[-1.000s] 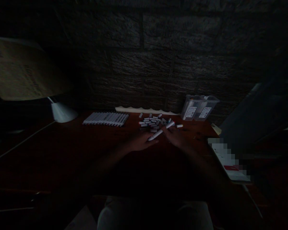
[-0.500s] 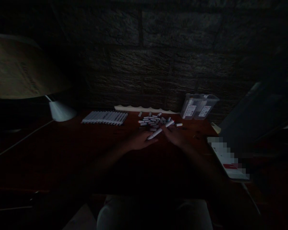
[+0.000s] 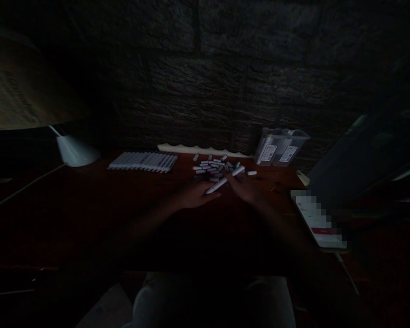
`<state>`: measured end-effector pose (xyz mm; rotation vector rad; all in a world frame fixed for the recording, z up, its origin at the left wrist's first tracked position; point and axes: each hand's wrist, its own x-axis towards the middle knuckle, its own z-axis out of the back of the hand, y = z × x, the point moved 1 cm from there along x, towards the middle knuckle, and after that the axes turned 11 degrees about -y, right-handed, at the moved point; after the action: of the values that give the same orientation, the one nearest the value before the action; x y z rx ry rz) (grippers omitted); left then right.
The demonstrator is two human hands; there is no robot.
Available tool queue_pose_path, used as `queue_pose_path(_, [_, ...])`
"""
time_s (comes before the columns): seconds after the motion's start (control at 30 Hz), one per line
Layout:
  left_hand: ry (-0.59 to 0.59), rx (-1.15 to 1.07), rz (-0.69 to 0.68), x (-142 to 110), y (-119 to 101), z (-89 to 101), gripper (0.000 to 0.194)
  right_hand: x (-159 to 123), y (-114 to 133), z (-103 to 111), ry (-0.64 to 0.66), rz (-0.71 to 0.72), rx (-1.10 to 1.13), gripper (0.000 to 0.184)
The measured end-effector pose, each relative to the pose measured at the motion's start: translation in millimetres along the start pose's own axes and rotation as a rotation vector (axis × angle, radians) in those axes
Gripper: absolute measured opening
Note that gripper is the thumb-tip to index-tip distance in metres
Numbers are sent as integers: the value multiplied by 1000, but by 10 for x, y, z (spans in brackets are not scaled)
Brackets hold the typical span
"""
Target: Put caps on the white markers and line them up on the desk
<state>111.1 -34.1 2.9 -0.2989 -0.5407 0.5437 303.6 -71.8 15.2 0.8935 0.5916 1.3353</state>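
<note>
A white marker [image 3: 220, 183] is held slantwise between my two hands, its upper right end showing a reddish tip. My left hand [image 3: 195, 193] has its lower left end between thumb and fingers. Farther up the barrel, my right hand [image 3: 243, 186] grips it, the thumb lying along the side. Just beyond the hands is a loose pile of marker caps [image 3: 210, 165], mostly white or grey, some with coloured ends. One cap with a yellow end [image 3: 252, 173] lies right of the pile. The dim light hides the finer finger detail.
A neat row of white markers [image 3: 143, 162] lies to the left on the wooden table [image 3: 123, 214]. Behind it stands a lamp [image 3: 75, 150]. Two clear plastic cases [image 3: 282, 146] stand at the back right against the brick wall. A tablet-like device [image 3: 319, 223] with a cable lies at right.
The view has shifted slightly, so everything sits a little higher and more to the left. Both hands keep the same hold on the marker.
</note>
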Motion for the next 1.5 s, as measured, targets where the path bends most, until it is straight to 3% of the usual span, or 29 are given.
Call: queue_pose_path(1.5, [-17,23,-11,21,16,-23,32,7,3,12,2,50,15,55])
